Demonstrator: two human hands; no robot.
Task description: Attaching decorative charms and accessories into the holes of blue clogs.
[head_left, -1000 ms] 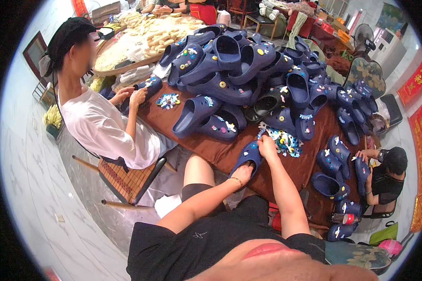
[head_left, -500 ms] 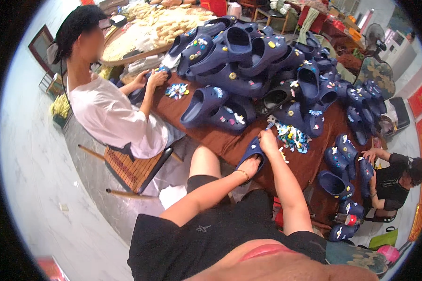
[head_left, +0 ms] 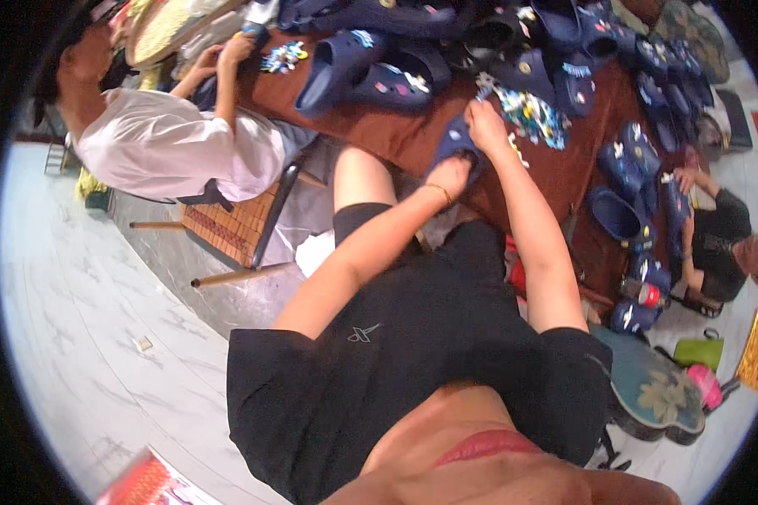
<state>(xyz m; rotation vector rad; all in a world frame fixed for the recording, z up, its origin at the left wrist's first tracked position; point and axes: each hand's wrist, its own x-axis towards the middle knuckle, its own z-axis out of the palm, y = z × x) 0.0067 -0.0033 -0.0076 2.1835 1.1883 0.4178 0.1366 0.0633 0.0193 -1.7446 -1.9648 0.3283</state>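
A dark blue clog [head_left: 449, 141] is held over the near edge of the brown-covered table [head_left: 354, 139]. My left hand [head_left: 451, 175] reaches into its opening, and the fingertips are hidden inside. At the toe end, my right hand [head_left: 486, 126] is closed, its fingers pressed together; whatever they pinch is too small to make out. Just beyond it and to the right lies a heap of small colourful shoe charms [head_left: 531, 116]. A pair of blue clogs [head_left: 400, 88] with charms on them rests to the left of that heap.
Many more blue clogs [head_left: 627, 160] cover the table's far side and right end. At left, a person in a white top [head_left: 164, 156] sits on a wooden-slat chair [head_left: 227, 231], handling a clog beside another charm pile [head_left: 285, 56]. A person in black [head_left: 720, 236] works at right. A bottle [head_left: 647, 294] lies there.
The view has tilted downward, so the table and clogs appear higher in the picture. Both my hands stay at the same clog, with little visible change in their hold.
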